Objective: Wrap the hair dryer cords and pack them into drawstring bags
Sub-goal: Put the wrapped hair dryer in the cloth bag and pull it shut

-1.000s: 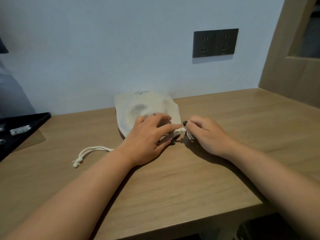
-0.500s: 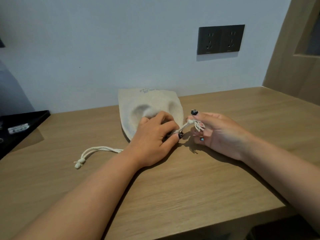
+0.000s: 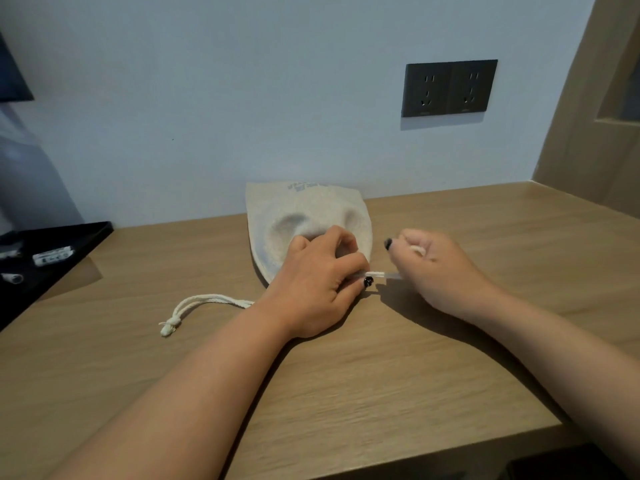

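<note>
Wooden desk [image 3: 346,393] was seen nearest. Left hand [image 3: 311,289] was curled over drawstring bag [image 3: 304,216] neck, bag pinned flat mid-desk near wall. Right hand [image 3: 433,268] was clenched on right drawstring [image 3: 379,274], cord stretched taut between hands. Left drawstring [image 3: 197,306] was left slack on desk. Black tray [image 3: 72,244] was noted far left, wall sockets [image 3: 450,88] behind.

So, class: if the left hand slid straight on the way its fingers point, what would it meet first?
The left hand points up and right over the beige cloth drawstring bag; past the bag, probably the pale blue wall, though depth is unclear.
</note>
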